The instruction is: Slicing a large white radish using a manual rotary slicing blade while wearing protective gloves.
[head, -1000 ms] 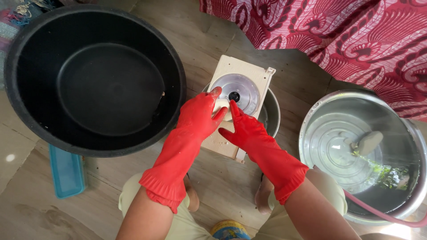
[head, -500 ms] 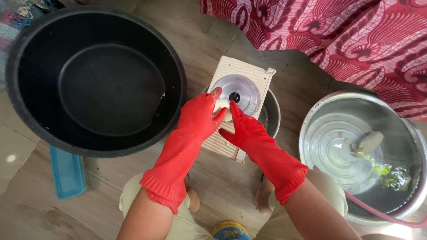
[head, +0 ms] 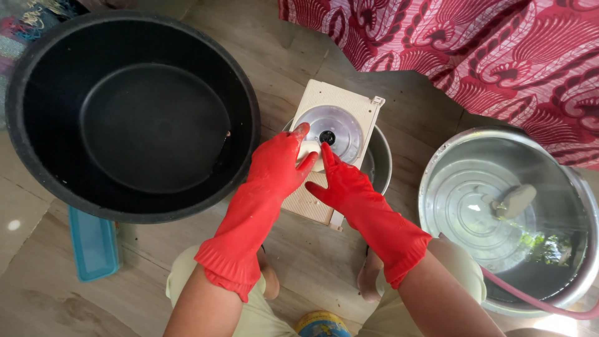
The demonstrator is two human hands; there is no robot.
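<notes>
Just beyond the knees, the left red-gloved hand (head: 281,163) pinches a pale sponge (head: 310,151) against the cream rectangular lid with its round metal plate (head: 337,128); the right red-gloved hand (head: 344,186), fingers together, steadies it. Small firm circles would suit best.

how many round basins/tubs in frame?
3. Large black plastic basin at left; shiny metal basin holding water at right; a smaller metal bowl mostly hidden under the cream rectangular panel at centre.

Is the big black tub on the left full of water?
No, the black tub looks empty and dry inside, while the water sits in the metal basin on the other side.
</notes>
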